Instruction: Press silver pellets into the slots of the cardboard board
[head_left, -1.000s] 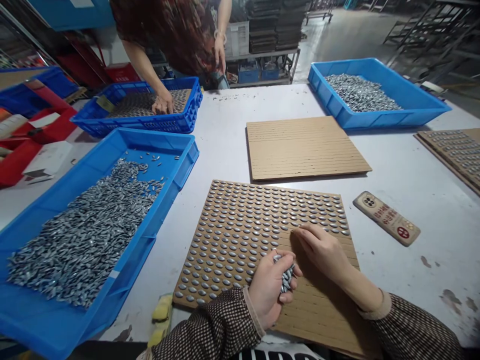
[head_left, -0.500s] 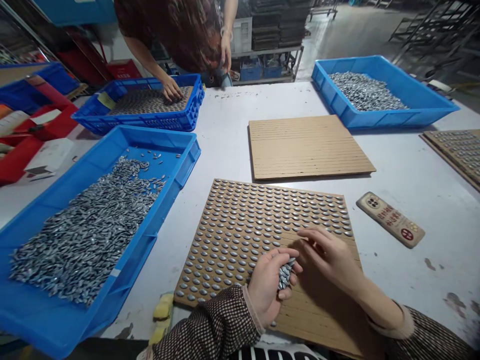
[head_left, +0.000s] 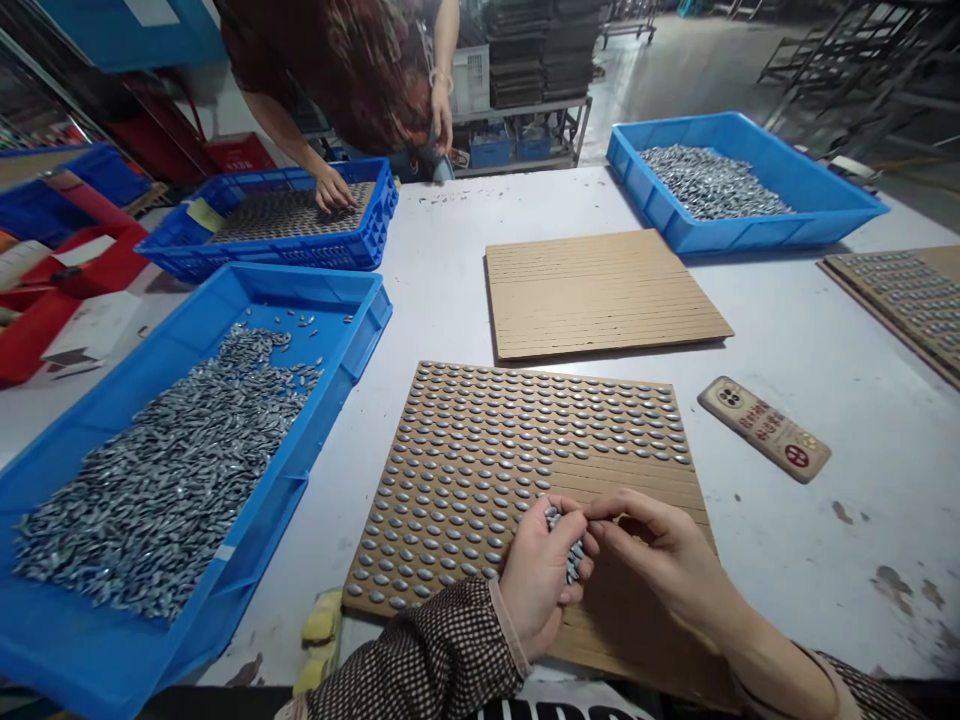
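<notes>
A white table (head_left: 442, 250) spans the view. On it, a long blue plastic tray (head_left: 60, 630) stands at the left, another blue tray (head_left: 772, 235) at the far right. The slit cardboard sheet (head_left: 630, 470) lies beneath both hands, with a second sheet (head_left: 607, 300) beyond it. The left hand (head_left: 536, 570) curls around a handful; the right hand (head_left: 667, 550) brings thumb and forefinger to the left fingertips, and whether they pinch anything cannot be told. A phone-shaped beige case (head_left: 765, 428) lies to the right. Smallest are the spindle-shaped metal pieces (head_left: 187, 450): heaped in both trays, rowed over the near sheet's upper and left parts, bunched inside the left hand.
</notes>
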